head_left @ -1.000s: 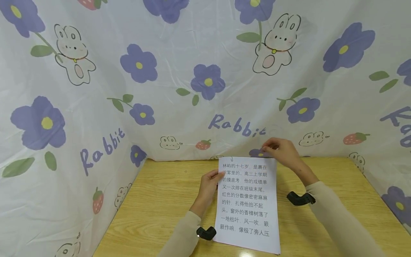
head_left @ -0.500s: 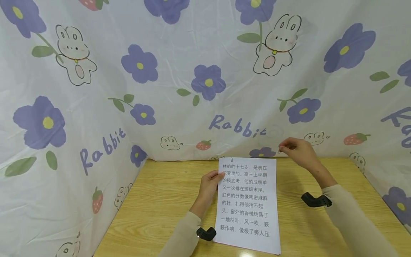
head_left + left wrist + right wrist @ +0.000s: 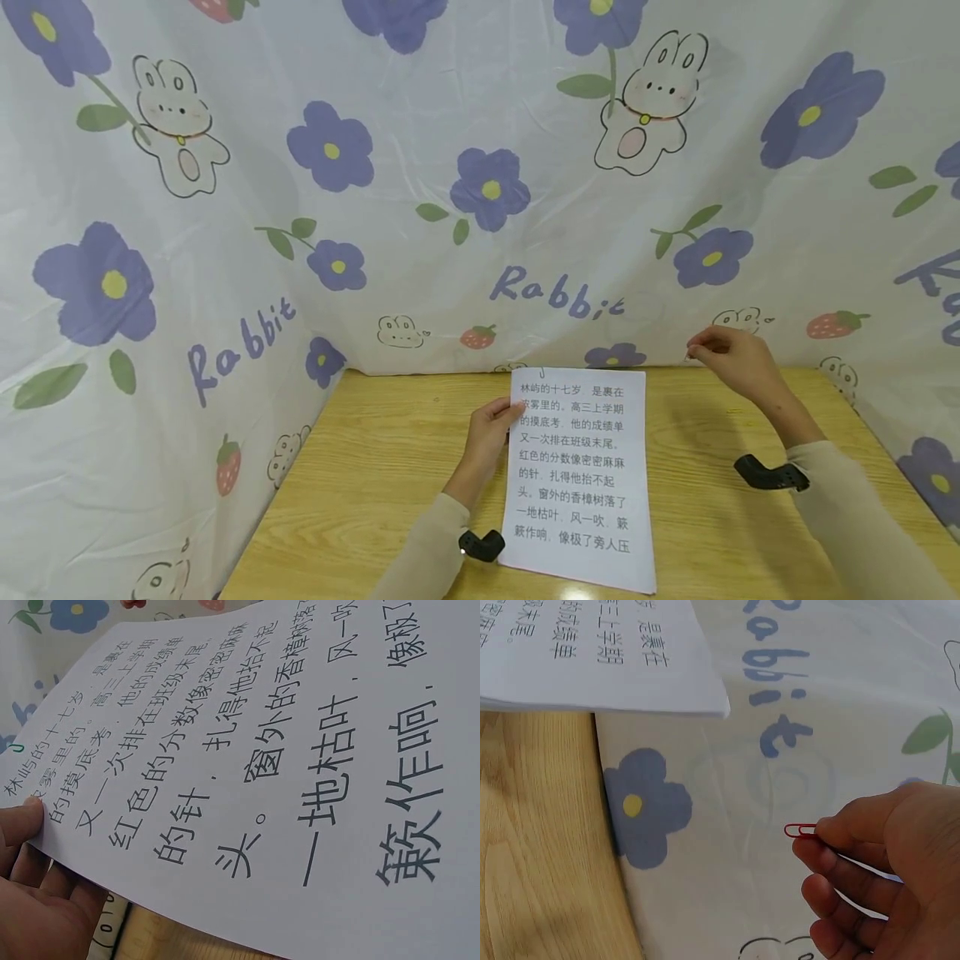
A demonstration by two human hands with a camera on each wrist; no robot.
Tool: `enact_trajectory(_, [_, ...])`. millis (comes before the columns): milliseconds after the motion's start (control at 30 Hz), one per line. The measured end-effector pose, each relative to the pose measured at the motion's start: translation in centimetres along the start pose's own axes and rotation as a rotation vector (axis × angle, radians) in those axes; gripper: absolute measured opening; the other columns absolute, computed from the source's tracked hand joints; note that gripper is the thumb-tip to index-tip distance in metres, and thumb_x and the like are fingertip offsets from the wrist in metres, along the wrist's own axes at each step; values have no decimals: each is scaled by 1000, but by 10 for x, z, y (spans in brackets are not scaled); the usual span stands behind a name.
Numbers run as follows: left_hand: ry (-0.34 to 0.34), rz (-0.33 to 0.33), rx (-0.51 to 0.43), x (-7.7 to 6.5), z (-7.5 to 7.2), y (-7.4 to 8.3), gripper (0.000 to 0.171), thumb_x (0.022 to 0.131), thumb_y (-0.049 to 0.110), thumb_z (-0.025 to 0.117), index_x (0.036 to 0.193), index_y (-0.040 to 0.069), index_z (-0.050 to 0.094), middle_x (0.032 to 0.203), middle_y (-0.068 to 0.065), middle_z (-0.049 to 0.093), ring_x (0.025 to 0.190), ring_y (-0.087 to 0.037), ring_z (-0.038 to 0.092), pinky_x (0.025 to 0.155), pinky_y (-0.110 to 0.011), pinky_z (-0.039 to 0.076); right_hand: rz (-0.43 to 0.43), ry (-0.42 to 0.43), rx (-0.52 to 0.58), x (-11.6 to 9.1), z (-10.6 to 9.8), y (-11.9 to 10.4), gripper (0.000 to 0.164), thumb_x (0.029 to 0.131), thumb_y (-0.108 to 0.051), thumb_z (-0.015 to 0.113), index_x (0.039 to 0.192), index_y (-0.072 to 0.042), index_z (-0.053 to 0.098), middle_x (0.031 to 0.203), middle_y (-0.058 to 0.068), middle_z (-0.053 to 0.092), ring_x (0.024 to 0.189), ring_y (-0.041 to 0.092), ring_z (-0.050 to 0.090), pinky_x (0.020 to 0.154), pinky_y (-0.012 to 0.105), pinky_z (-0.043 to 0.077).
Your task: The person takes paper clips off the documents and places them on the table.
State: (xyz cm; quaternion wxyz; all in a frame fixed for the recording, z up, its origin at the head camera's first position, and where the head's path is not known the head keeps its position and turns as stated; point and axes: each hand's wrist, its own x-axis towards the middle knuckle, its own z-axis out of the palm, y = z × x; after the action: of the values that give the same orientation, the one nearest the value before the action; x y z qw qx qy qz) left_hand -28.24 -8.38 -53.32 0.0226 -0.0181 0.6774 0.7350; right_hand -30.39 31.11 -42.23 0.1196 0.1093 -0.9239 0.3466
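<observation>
My left hand grips the left edge of a stack of white paper sheets printed with large Chinese characters, its thumb on the front. The stack is held up off the table. A green paper clip sits on the stack's top edge, near the left corner. To the right of the paper and apart from it, my right hand pinches a small red paper clip between thumb and forefinger. One rounded end of the clip sticks out past the fingertips.
A light wooden table lies beneath. A white cloth with purple flowers, rabbits and strawberries hangs behind it and at the sides. A tiny yellow mark or object shows on the table at right, too small to identify.
My right hand has moved right, away from the paper's top right corner, with the red paper clip in its fingers. The left hand and paper have stayed put.
</observation>
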Motion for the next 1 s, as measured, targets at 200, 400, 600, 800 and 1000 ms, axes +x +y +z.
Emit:
enact_trajectory(200, [-4,5,0,1,0,0,35,103,26,73,130,4,74,111,-9,81,89,-12,76,75,-23,60,18,-2,-23,-3,-7,16,28,110,-23,61,119,0,74,110,21,78,92,18,72,74,29,54])
enact_trajectory(400, [6,7,13,0,-1,0,36,103,27,73,130,3,74,109,-8,80,88,-11,75,75,-22,59,28,17,-48,-4,-12,26,29,110,-24,61,119,1,74,110,22,78,92,24,74,72,29,54])
enact_trajectory(600, [14,5,13,0,0,2,38,103,28,74,131,3,74,110,-9,80,88,-12,75,75,-22,59,40,22,-57,-5,-17,34,30,110,-24,60,117,2,73,110,25,77,97,39,73,71,31,52])
enact_trajectory(800, [14,-1,11,0,-2,1,34,103,27,74,129,5,75,107,-6,80,87,-12,75,74,-23,60,62,15,-37,-10,-18,45,32,111,-24,57,118,4,72,113,30,75,106,51,70,79,54,58])
enact_trajectory(1000, [-1,16,13,1,-2,1,35,104,28,73,129,4,74,107,-6,80,86,-11,75,74,-23,60,113,-3,-38,-13,-19,56,37,112,-25,55,122,7,70,117,33,73,110,54,67,83,61,57])
